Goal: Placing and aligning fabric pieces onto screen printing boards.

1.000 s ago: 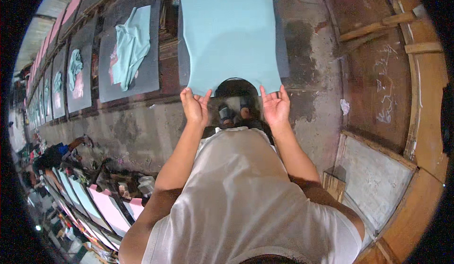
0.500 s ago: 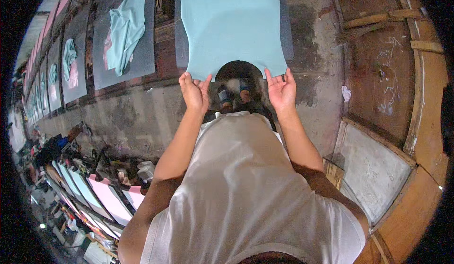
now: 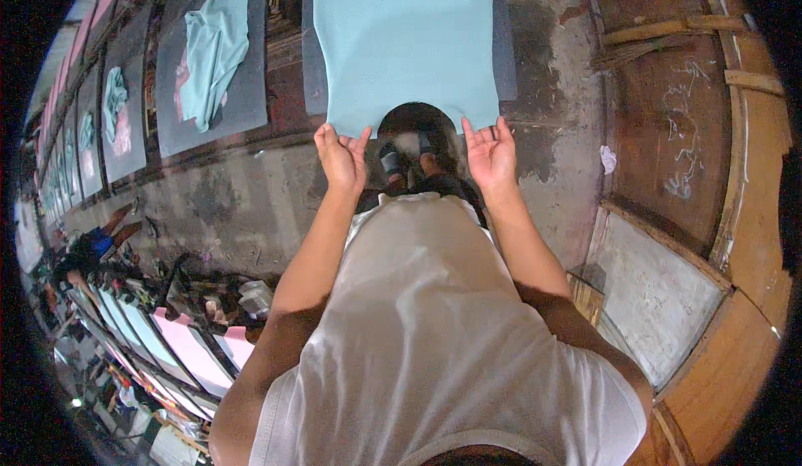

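Note:
A light blue fabric panel [image 3: 401,40] is spread over a dark grey board [image 3: 504,48] in front of me. Its near edge has a rounded cut-out between two narrow corners, like a garment's neckline. My left hand [image 3: 344,161] pinches the left corner, palm up, thumb and fingers at the edge. At the right corner, my right hand [image 3: 489,157] grips the cloth the same way. Between both hands the near edge looks drawn straight, and my feet show through the cut-out.
To the left runs a row of similar boards [image 3: 171,124] with crumpled blue cloth [image 3: 215,53] on them. Behind, lower left, stand more boards with pink panels [image 3: 196,349]. A person [image 3: 96,245] is at the far left. Brown wooden panels [image 3: 668,132] line the right side.
The whole view has shifted slightly, so boards and cloth sit a little further left and up. Both hands keep their hold on the panel's corners. The person at far left has moved.

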Demonstrator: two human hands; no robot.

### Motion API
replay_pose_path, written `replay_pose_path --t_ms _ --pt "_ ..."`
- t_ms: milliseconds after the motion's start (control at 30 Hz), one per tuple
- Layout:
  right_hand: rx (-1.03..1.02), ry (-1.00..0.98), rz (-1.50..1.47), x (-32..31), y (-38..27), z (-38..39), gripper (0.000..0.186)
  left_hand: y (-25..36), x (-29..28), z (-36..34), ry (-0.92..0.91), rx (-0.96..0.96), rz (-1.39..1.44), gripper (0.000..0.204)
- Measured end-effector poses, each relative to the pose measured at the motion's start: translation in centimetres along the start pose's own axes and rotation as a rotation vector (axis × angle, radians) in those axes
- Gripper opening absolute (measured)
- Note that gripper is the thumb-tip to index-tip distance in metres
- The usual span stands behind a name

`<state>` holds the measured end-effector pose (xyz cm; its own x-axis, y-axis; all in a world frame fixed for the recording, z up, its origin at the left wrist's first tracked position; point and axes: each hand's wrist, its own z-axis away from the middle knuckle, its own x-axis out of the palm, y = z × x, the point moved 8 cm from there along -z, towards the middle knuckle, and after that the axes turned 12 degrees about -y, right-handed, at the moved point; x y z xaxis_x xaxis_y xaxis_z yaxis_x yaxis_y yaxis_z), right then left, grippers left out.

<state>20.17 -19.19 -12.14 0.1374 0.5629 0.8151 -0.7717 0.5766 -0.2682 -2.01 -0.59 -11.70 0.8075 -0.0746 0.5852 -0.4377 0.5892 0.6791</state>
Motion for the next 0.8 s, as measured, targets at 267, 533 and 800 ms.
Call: replay_pose_path --t_ms 267,533,800 --pt "0.002 -0.013 0.007 -0.1 0.4 -0.3 0.032 -0.7 -1.0 -0.9 0.0 0.008 -0.034 0.02" --pt "0.025 -0.021 0.011 -0.7 0.7 -0.8 0.035 -1.1 -1.3 -1.0 -0.002 0.005 0.032 0.016" --pt "0.004 -0.003 0.076 -0.6 0.3 -0.9 0.031 -0.8 0.2 -0.6 0.049 0.034 0.015 0.018"
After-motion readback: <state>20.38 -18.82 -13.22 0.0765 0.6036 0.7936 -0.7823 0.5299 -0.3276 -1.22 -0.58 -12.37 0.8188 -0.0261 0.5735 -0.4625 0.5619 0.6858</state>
